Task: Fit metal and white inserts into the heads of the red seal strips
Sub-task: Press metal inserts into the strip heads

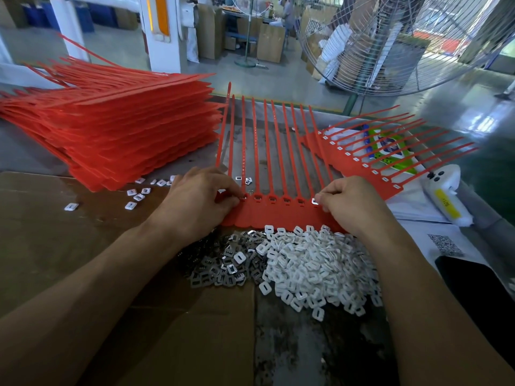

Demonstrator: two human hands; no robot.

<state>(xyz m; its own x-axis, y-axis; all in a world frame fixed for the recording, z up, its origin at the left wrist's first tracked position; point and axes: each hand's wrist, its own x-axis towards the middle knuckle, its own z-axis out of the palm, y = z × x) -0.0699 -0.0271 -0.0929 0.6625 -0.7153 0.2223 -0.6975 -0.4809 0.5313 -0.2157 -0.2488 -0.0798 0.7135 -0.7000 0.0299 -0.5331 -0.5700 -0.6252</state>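
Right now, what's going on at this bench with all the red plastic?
A person is fitting inserts into a comb of red seal strips lying on the bench. The left hand pinches at a head near the comb's left end, and the right hand presses a white insert at the right end. The heads between look unfilled. Piles of metal inserts and white inserts sit just in front, with a stack of red strips at left.

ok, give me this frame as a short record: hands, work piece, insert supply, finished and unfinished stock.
left hand: pinching at a head on the left end of the red seal strip set
right hand: pinching a metal insert at a head on the right end
supply: metal inserts pile, white inserts pile, near edge of the set
fitted set: right, white inserts in heads
stack of strip sets: left
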